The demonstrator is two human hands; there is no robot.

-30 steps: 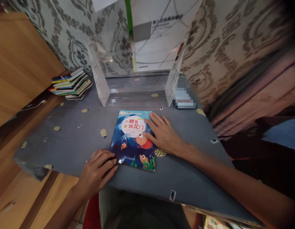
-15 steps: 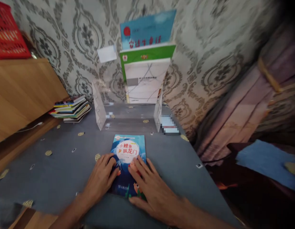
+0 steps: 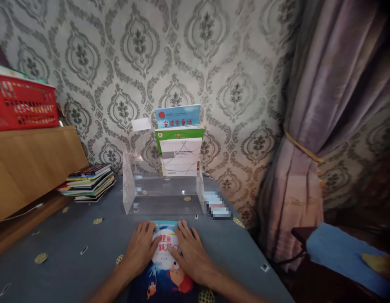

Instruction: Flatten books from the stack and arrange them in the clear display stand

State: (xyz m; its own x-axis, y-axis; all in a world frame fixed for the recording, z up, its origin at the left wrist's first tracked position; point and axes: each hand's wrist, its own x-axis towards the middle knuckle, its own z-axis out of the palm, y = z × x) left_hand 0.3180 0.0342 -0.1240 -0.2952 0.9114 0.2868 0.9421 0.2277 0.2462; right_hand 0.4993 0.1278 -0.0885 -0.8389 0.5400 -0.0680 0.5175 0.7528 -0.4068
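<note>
At far left, a red plastic basket (image 3: 24, 105) sits on a wooden cabinet (image 3: 33, 164), with a slanting stack of thin books (image 3: 87, 185) below it on the grey pineapple-print tablecloth (image 3: 65, 229). The left hand (image 3: 142, 246) lies on the left side of a children's picture book (image 3: 165, 263), its fingers close together near the top corner and its thumb out on the cover. The picture book lies face up on the tablecloth between the 2 hands, title and cartoon fish showing. Just beyond it stands a clear acrylic book rack (image 3: 128, 191); 3 upright covers, blue, green and white, show at its right side. The right hand (image 3: 195, 254) rests on the book's right side, fingers slightly spread, thumb across the cover; I cannot tell whether either hand's fingertips hook the edges. Farther right come a pixelated flat object (image 3: 217, 206), a tied mauve curtain (image 3: 327, 84) and blue fabric (image 3: 336, 252).
</note>
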